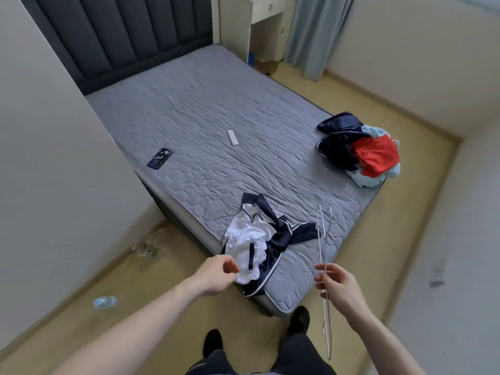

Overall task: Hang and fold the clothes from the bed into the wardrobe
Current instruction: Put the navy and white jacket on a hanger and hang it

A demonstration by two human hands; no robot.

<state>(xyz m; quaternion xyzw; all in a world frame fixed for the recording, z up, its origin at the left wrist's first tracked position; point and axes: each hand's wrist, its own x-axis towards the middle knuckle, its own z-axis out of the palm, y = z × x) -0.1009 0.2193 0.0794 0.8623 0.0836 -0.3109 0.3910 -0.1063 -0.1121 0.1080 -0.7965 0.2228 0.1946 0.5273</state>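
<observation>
Bed (pixel 216 109) filling the middle of the view, grey quilted mattress bare, dark padded headboard (pixel 121 31) at the far left end. Pale walls on both sides, tan floor (pixel 151 266) around the near corner of the mattress. White desk (pixel 251 20) and blue-grey curtain (pixel 311 31) far beyond the bed.

Pile of clothes (pixel 362 150) at the right edge of the mattress: navy, red and light blue pieces heaped together. Navy-and-white garment (pixel 259 239) crumpled on the near corner of the mattress, one edge hanging over the side.

Left hand (pixel 216 274) at the near edge of that garment, thumb and fingertips pinching the white cloth, remaining fingers curled. Right hand (pixel 338 285) to the right, just off the mattress corner, fingers loosely curled around thin white wire hangers (pixel 323 239), index finger and thumb spread a little at the top; hanger ends reaching out over the mattress and down past the wrist. Number of hangers hard to tell.

Dark phone (pixel 159 158) lying flat near the left edge of the mattress. White remote (pixel 232 138) lying mid-mattress, well apart from both clothes heaps. Clear plastic bottle (pixel 105 303) on the floor at near left. Two dark shoes (pixel 299 318) at the bottom, by the bed corner.
</observation>
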